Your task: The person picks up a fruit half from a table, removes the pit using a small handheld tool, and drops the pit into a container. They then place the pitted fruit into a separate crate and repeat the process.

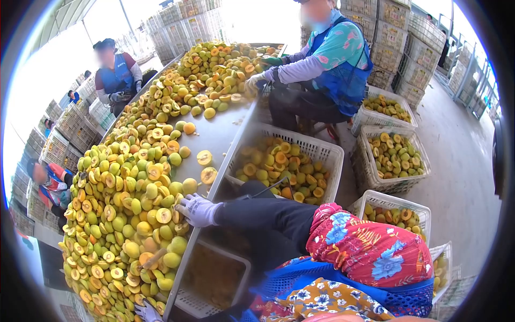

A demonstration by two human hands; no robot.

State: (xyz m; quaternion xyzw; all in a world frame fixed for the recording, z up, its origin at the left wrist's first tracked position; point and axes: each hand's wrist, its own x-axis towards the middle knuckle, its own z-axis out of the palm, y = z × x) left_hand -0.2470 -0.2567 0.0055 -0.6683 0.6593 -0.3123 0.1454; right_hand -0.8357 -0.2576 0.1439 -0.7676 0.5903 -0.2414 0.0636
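Note:
Yellow-green stone fruit [120, 214], many cut in half with orange flesh showing, lies heaped along a metal sorting table [214, 137]. My right hand [199, 210], in a pale knitted glove, reaches over the table's raised edge. Its fingers are stretched out and touch the near side of the heap. My left hand [148, 311], gloved alike, is cut off by the bottom of the view. Its visible fingers lie apart against the fruit at the table's lower end. A blurred brownish object [153, 260] appears over the heap between my hands; I cannot make out what it is.
A white crate [335, 155] of halved fruit stands against the table, with another crate [244, 260] below my arm. More filled crates [394, 155] line the right. A co-worker [332, 70] sits at the far end; another person [115, 75] is across the table.

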